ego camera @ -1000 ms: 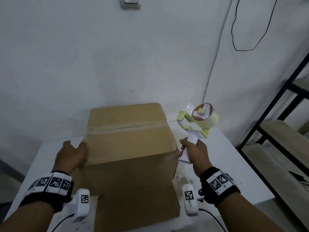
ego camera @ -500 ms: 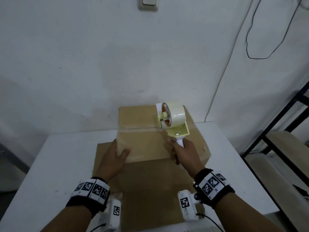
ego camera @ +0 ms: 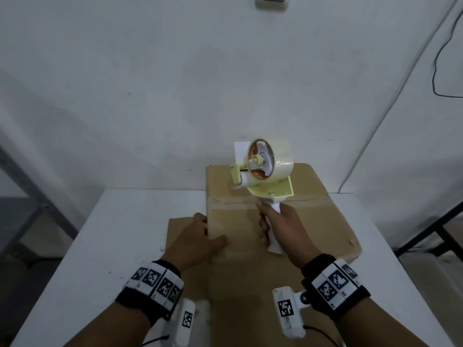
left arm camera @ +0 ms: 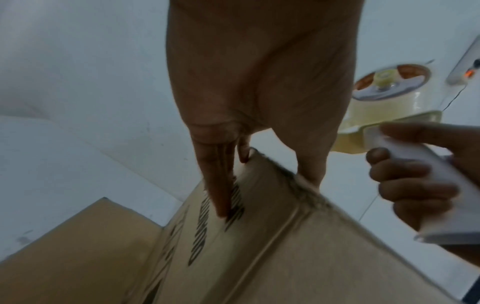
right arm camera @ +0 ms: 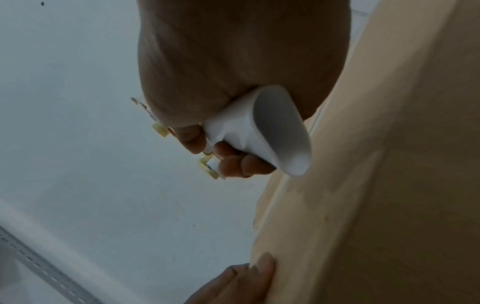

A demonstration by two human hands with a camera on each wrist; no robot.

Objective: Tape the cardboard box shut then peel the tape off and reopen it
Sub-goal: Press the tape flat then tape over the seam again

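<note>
Right hand (ego camera: 280, 229) is wrapped around the white handle of the tape dispenser (ego camera: 263, 171), fingers curled around the grip, thumb side up; the dispenser is held above the top of the cardboard box (ego camera: 300, 221), over the middle seam, with the pale clear tape roll (ego camera: 280, 159) on an orange-and-white hub facing left. Whether the roller touches the cardboard cannot be told. Left hand (ego camera: 198, 241) lies against the box's upper left edge, thumb on the top face, straight fingers pressed flat down the left side wall over black printed lettering; nothing is gripped. The box stands on the white tabletop (ego camera: 112, 246), toward its far edge and right of centre, close to the white wall (ego camera: 150, 83). Its top flaps are down, and a strip of tape runs along the seam. One flap (ego camera: 180, 226) lies spread flat on the tabletop at the left.
</note>
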